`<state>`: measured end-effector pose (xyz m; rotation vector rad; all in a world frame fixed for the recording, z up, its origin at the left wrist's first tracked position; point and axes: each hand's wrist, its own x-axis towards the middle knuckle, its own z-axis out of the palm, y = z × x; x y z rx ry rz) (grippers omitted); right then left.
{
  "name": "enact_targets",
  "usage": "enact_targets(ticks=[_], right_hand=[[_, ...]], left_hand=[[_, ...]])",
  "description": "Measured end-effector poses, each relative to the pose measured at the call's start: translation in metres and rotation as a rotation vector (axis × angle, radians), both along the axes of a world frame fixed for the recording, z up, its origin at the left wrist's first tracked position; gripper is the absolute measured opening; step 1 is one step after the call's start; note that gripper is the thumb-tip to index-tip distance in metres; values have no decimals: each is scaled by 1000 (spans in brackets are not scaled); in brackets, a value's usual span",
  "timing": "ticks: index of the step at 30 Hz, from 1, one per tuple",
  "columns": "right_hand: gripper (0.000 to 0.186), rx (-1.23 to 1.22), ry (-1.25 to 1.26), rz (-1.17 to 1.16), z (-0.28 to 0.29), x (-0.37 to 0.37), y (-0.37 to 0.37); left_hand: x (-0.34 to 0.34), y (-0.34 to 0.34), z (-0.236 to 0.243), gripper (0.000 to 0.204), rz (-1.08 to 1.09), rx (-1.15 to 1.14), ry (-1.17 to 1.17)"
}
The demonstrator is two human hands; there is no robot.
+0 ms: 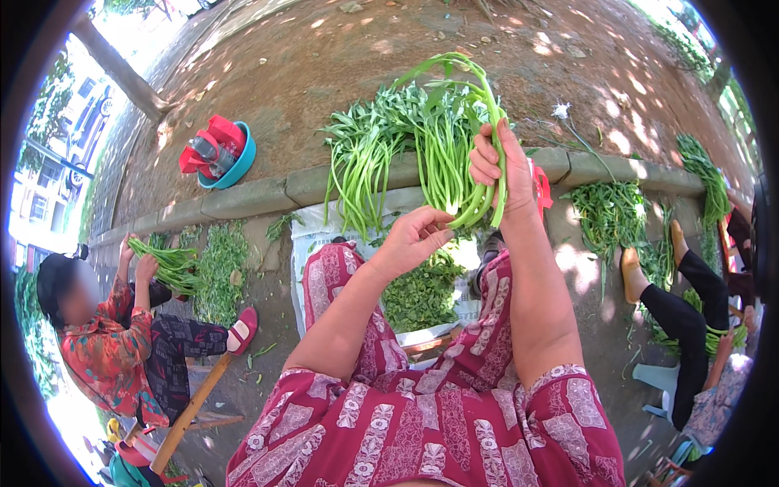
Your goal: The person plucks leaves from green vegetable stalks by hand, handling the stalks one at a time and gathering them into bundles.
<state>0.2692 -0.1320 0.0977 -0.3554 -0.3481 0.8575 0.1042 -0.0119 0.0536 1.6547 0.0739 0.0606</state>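
Observation:
My right hand is closed around a bunch of long green stems, whose leafy tops arch over to the left. My left hand is pinched at the cut lower ends of these stems, thumb and fingers together. Just beyond my hands, leafy green bundles lie over a stone curb with their pale stems hanging toward me. Between my knees, a pile of loose green leaves rests on a white plastic sheet.
At the far left stands a turquoise basin holding a red bag and a bottle. A seated person on the left handles greens. More greens lie at right near another person's legs. The stone curb runs across.

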Motion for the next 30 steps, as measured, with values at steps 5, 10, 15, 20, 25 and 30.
enact_targets(ticks=[5, 10, 15, 20, 25, 30], right_hand=[[28, -67, -21, 21, -2, -4, 6], [29, -96, -26, 26, -3, -7, 8], [29, -93, -30, 33, -6, -6, 9], [29, -73, -19, 27, -3, -6, 7], [28, -40, 15, -20, -5, -6, 6], [26, 5, 36, -86, -7, -5, 7]], left_hand=[[1, 2, -3, 12, -21, 199, -176], [1, -1, 3, 10, -2, 441, -325], [0, -5, 5, 10, 29, 498, -375], [-1, -9, 10, 6, 67, 412, -357], [3, -13, 4, 5, 201, 383, -444], [2, -17, -3, 7, 363, 271, -380]])
